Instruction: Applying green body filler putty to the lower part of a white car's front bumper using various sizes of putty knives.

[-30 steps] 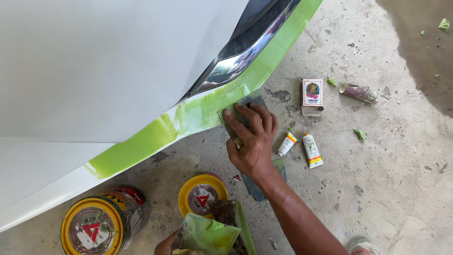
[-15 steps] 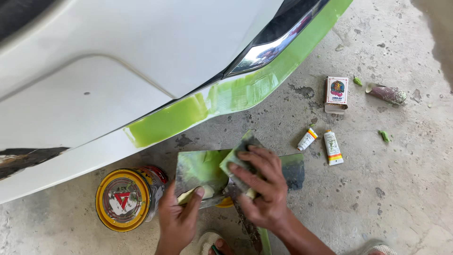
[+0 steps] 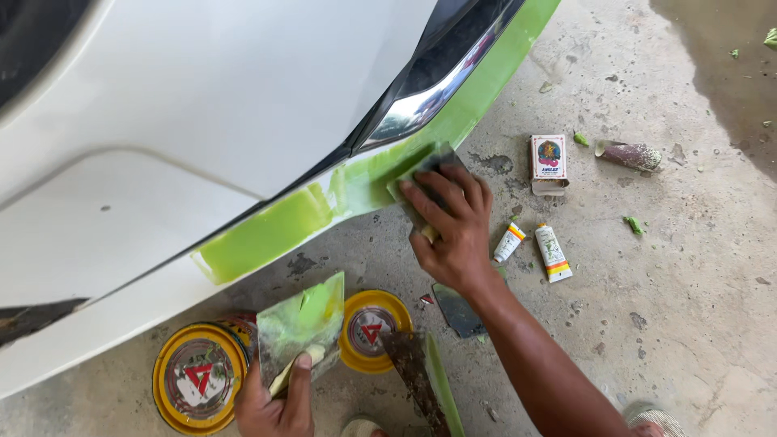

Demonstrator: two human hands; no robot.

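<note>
My right hand [image 3: 452, 222] presses a flat grey spreader [image 3: 421, 174] against the green filler band [image 3: 348, 190] along the lower edge of a white car bumper [image 3: 202, 121]. Low in the view, my left hand [image 3: 275, 400] holds a flat mixing board [image 3: 301, 324] smeared with green putty, thumb on its lower edge. The board hangs above two yellow tins [image 3: 198, 376] on the concrete floor.
A yellow tin lid [image 3: 374, 328] and a dirty scraper strip [image 3: 421, 376] lie by the tins. Two small tubes [image 3: 550, 252], a small printed box [image 3: 548, 160] and a rolled scrap [image 3: 631, 154] lie on the floor to the right. A chrome trim [image 3: 421, 101] runs above the filler.
My right hand has risen from the mixing board to the bumper with the spreader. My left hand with the board has dropped lower and to the left.
</note>
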